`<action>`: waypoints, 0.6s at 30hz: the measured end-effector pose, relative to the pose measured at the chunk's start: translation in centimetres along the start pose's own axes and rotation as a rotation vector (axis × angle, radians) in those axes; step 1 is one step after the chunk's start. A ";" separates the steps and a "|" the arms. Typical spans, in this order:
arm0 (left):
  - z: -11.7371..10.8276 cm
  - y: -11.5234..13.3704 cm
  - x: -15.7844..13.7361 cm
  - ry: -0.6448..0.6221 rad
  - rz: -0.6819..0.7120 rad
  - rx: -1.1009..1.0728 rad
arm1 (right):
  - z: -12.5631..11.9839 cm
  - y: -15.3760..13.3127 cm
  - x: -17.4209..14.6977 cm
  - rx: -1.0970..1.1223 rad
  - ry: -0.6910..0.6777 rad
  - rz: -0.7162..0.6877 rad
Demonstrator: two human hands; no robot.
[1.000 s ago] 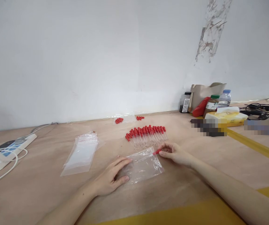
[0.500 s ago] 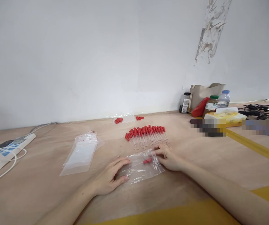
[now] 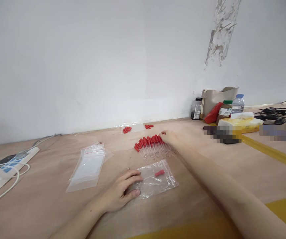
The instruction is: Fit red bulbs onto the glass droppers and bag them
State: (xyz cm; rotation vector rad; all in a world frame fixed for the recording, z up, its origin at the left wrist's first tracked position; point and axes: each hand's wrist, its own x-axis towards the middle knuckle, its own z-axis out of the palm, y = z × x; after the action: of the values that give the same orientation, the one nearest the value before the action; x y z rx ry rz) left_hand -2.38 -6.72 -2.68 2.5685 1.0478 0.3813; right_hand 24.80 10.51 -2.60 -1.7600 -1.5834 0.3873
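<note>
Seeing a tissue pack (image 3: 247, 125) on the tabletop (image 3: 45, 212). Noticing a green-lidded jar (image 3: 224, 112) and a blue-capped bottle (image 3: 238, 104) just behind the pack, a beige bag (image 3: 212, 99) farther behind, black cables (image 3: 273, 117) to the pack's right. Spotting a white power strip (image 3: 11, 166) well to its left.

And the right hand (image 3: 169, 136) has left the clear bag (image 3: 154, 188), up to the red-topped droppers (image 3: 149, 142), right end!
</note>
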 end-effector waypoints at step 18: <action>0.0 0.0 0.0 -0.020 -0.012 0.030 | -6.5 2.3 -6.1 0.843 0.010 0.192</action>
State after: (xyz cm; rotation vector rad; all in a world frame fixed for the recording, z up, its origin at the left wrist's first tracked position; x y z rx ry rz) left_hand -2.38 -6.66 -2.69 2.5860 1.0687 0.3391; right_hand 29.54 2.70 -1.15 -1.2309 -1.0018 0.9702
